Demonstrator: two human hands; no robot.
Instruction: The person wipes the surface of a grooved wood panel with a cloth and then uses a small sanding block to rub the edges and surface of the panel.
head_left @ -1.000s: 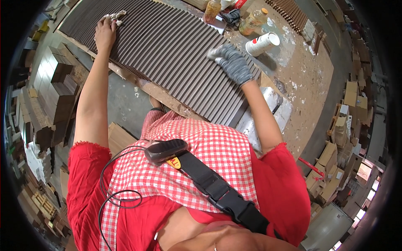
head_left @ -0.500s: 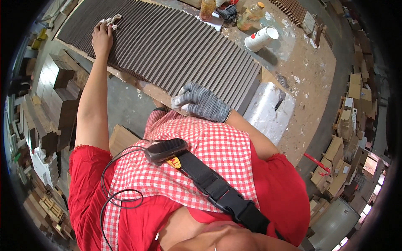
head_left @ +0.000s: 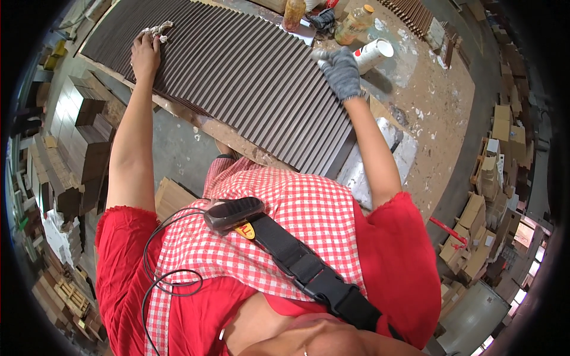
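A wide row of dark brown ridged slats (head_left: 237, 77) lies side by side across the table. At the far left, my bare left hand (head_left: 145, 56) rests on the slats with its fingers closed on a crumpled whitish rag (head_left: 158, 29). My right hand (head_left: 341, 72), in a grey knitted glove with pale fingertips, is over the far right edge of the slats. Its fingers are curled together, and whatever they hold, if anything, is hidden. Just beyond it a white cylindrical can (head_left: 375, 53) stands, partly covered by the glove.
Behind the slats are two bottles, one orange-capped (head_left: 354, 25) and one amber (head_left: 293, 14), with a dark glove (head_left: 322, 20) between them. White foam wrap (head_left: 407, 154) lies at the slats' right end on the stained table (head_left: 445, 124). Stacked boards (head_left: 83, 130) stand at left, cartons (head_left: 475, 219) at right.
My right hand has moved from the near edge of the slats, by my apron, out to their far right edge beside the can. My left hand stays on the rag.
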